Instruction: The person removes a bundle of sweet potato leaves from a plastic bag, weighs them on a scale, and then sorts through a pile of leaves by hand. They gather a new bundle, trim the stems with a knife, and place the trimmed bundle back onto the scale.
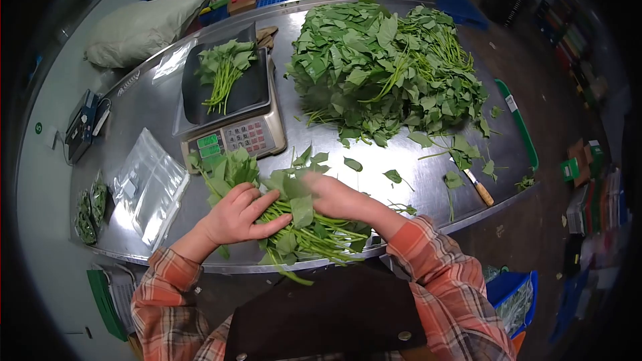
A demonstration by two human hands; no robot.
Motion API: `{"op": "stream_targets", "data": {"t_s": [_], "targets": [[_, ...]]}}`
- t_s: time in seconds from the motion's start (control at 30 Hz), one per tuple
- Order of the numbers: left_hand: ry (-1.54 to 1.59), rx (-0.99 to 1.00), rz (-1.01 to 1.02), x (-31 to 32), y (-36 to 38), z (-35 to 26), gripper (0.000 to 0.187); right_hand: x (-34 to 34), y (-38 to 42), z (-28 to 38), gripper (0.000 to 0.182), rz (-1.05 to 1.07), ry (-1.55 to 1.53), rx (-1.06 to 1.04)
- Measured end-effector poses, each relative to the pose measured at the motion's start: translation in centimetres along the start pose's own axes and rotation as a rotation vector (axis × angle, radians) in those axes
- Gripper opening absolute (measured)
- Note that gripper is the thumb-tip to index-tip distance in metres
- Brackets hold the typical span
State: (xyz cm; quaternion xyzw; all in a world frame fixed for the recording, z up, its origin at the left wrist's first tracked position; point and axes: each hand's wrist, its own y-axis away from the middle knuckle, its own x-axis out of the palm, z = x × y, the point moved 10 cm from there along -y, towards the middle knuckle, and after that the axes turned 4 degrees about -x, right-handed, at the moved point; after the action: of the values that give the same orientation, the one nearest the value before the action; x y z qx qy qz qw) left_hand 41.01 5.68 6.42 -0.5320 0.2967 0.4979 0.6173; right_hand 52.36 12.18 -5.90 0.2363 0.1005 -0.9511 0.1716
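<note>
A bunch of leafy green stems [314, 237] lies at the table's near edge, leaves toward the left and stems toward the right. My left hand [242, 214] rests over its left part, fingers spread across the stems. My right hand [328, 194] is at the upper side of the bunch, blurred, its fingertips hidden among the leaves. Just beyond the hands stands a digital scale [244, 135] with a black tray [194, 97], and a smaller bunch of greens [227, 73] lies in that tray.
A large pile of greens [381, 60] covers the back right of the metal table [140, 103]. Clear plastic bags [152, 190] lie at left, near small packed greens [85, 217]. A wooden-handled knife [480, 189] lies at the right edge, beside loose leaves and a green strip [520, 124].
</note>
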Motion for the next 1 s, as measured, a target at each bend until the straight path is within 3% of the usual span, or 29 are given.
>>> {"op": "stream_targets", "data": {"t_s": [0.03,0.07,0.1,0.13,0.17,0.2,0.23,0.27,0.33,0.4,0.47,0.57,0.67,0.73,0.77,0.87,0.9,0.93,1.0], "targets": [[-0.007,-0.015,0.015,0.2,0.3,0.3,0.046,0.8,-0.1,-2.0,0.029,0.012,-0.139,0.138],[-0.016,-0.037,0.03,0.3,0.7,0.7,0.046,-0.2,0.4,-4.8,0.027,-0.095,-0.516,0.274],[-0.029,-0.065,0.061,0.6,1.2,1.1,0.046,-2.8,1.0,-4.2,0.024,-0.288,-0.951,0.127],[-0.039,-0.094,0.095,0.8,1.8,1.4,0.047,-4.7,2.4,-5.2,0.014,-0.575,-1.462,0.187],[-0.047,-0.124,0.129,1.1,2.5,1.7,0.047,-6.5,2.6,-7.1,0.005,-0.554,-1.719,0.061],[-0.038,-0.151,0.147,1.4,3.0,1.9,0.047,-8.5,3.6,-7.2,0.006,-0.666,-1.759,0.099],[-0.03,-0.176,0.163,1.8,3.5,2.1,0.047,-10.6,4.0,-5.6,0.009,-0.604,-1.599,-0.043],[-0.021,-0.197,0.178,2.1,3.7,2.4,0.048,-10.6,4.4,-4.2,0.013,-0.553,-1.219,0.123],[-0.04,-0.252,0.249,3.2,3.2,2.7,0.047,-7.1,3.6,-3.2,0.022,-0.281,-0.755,0.256],[-0.035,-0.298,0.313,4.6,2.3,2.6,0.046,-3.6,1.9,2.2,0.029,-0.228,-0.323,0.072],[-0.016,-0.345,0.375,6.3,1.9,2.6,0.045,-1.7,1.2,6.7,0.028,-0.131,0.324,-0.096],[-0.059,-0.373,0.324,5.8,1.4,2.6,0.043,-1.5,1.3,3.5,0.031,-0.274,-0.073,-0.12],[0.133,-0.454,0.27,4.4,0.8,2.8,0.05,-1.3,2.9,-0.6,0.027,-0.351,-0.709,0.194],[0.416,-0.721,0.456,5.4,2.1,3.9,0.059,-5.3,3.8,-0.8,0.026,-0.502,-0.762,0.106],[0.56,-0.852,0.548,6.3,3.1,4.0,0.064,-6.6,5.0,-2.4,0.024,-0.595,-0.967,0.264],[1.449,-1.227,0.346,10.1,8.9,2.6,0.075,-10.6,6.9,-3.1,0.012,-0.618,-1.354,0.066],[1.654,-1.254,0.327,10.8,10.2,1.6,0.067,-11.6,7.8,-3.4,0.011,-0.589,-1.439,0.077],[1.684,-1.33,0.342,10.9,11.2,1.0,0.064,-12.8,9.1,-4.7,0.01,-0.623,-1.452,0.094],[1.749,-1.481,0.367,11.2,13.1,-0.7,0.059,-14.1,9.7,-6.0,0.021,-0.485,-1.295,0.096]]}}
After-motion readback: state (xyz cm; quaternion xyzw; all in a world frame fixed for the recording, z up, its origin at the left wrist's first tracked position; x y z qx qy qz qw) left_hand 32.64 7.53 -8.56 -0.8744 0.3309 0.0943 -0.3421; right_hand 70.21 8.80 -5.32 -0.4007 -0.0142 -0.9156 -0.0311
